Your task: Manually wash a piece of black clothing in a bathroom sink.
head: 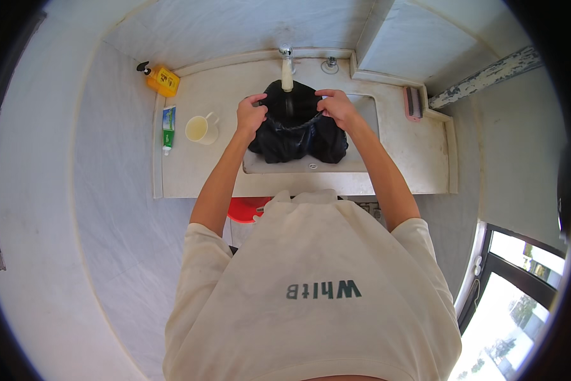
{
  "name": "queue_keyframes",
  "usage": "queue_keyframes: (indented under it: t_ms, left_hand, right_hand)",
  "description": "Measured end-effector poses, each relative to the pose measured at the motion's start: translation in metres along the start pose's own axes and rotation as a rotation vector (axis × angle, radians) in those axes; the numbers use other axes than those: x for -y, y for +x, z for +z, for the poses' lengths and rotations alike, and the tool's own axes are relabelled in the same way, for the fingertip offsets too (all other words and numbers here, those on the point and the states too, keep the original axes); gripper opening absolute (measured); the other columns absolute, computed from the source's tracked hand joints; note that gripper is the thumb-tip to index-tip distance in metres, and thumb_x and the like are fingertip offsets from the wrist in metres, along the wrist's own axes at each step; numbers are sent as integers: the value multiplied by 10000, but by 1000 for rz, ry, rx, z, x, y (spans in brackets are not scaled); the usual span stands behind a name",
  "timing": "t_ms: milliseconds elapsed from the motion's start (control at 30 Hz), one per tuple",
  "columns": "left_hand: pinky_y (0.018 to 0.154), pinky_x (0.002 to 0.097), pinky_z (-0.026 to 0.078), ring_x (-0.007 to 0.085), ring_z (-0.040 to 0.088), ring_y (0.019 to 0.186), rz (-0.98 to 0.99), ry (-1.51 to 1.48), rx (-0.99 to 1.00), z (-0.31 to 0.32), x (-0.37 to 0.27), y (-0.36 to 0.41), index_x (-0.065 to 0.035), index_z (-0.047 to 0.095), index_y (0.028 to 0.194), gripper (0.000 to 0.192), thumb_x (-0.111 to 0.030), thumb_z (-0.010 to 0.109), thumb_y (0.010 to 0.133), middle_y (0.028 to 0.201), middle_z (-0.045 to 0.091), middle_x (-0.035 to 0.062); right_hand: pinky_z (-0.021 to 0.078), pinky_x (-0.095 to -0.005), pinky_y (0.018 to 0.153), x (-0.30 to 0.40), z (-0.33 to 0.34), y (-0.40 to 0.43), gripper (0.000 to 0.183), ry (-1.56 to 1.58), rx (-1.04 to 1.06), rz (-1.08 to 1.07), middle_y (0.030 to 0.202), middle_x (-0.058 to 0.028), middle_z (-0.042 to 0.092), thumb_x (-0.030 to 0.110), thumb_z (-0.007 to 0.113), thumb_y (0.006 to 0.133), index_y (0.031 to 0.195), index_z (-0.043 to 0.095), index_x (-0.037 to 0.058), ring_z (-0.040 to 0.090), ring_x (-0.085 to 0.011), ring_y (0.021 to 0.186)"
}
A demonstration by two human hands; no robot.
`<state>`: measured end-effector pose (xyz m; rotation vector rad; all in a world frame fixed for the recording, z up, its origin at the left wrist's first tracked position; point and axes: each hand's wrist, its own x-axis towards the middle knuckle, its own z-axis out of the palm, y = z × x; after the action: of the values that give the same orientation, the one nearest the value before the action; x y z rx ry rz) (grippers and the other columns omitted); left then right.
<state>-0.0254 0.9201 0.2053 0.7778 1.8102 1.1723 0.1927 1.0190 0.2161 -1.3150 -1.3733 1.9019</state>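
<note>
A black garment [285, 143], with what looks like a gathered waistband, is held over the sink basin [371, 116]. Its opening faces up under the tap [287, 76], and a thin stream of water appears to fall inside. My left hand [252, 114] pinches the left side of the rim. On the opposite side, my right hand [337, 107] grips the rim between thumb and fingers. Between them the opening is stretched wide. The lower folds bunch in the basin and look wet. Most of the basin floor is hidden beneath the cloth.
Left on the counter [409, 157] are a white mug [202, 129], a toothpaste tube [169, 129] and a yellow pump bottle [163, 81]. A pink brush [413, 104] lies at the right, near a peeling pipe [488, 76]. Below the counter shows a red basin [247, 209].
</note>
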Motion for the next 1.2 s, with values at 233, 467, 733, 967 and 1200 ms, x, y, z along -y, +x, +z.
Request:
queue_keyframes:
  t_ms: [233, 467, 733, 967, 1200]
  left_hand:
    - [578, 236, 477, 103, 542, 675, -5, -13, -8, 1, 6, 3, -42, 613, 1131, 414, 39, 522, 735, 908, 606, 55]
    - [551, 246, 479, 110, 541, 615, -38, 45, -32, 2, 19, 2, -48, 632, 1104, 410, 38, 534, 715, 788, 605, 54]
    - [546, 258, 487, 116, 544, 600, -48, 117, -30, 10, 37, 10, -58, 633, 1120, 443, 49, 536, 701, 747, 603, 55]
    - [580, 272, 484, 127, 560, 661, 60, 188, -54, 4, 44, 25, -56, 639, 1112, 442, 25, 532, 691, 810, 615, 75]
    - [532, 252, 444, 122, 487, 614, -198, -328, 78, -9, 16, 33, -38, 604, 1129, 419, 59, 507, 733, 749, 532, 42]
  right_hand:
    - [406, -228, 524, -10, -1, 5, 484, 46, -13, 3, 724, -51, 555, -68, 589, 630, 1113, 567, -35, 483, -116, 592]
    - [422, -242, 565, -21, -3, -1, 478, -57, -60, 36, 757, -56, 571, -51, 582, 629, 1107, 591, -25, 512, -123, 641]
    - [397, -234, 543, -27, -1, 1, 532, -143, 110, 129, 724, -19, 541, -22, 561, 614, 1146, 582, -10, 479, -105, 615]
    - [394, -274, 521, -22, 7, 2, 582, 74, -4, 205, 670, 7, 428, -48, 539, 628, 1206, 522, 15, 409, -102, 554]
    - [421, -372, 653, -17, -8, 19, 347, 664, 75, 268, 760, -43, 428, -87, 560, 650, 966, 525, 51, 395, -165, 621]
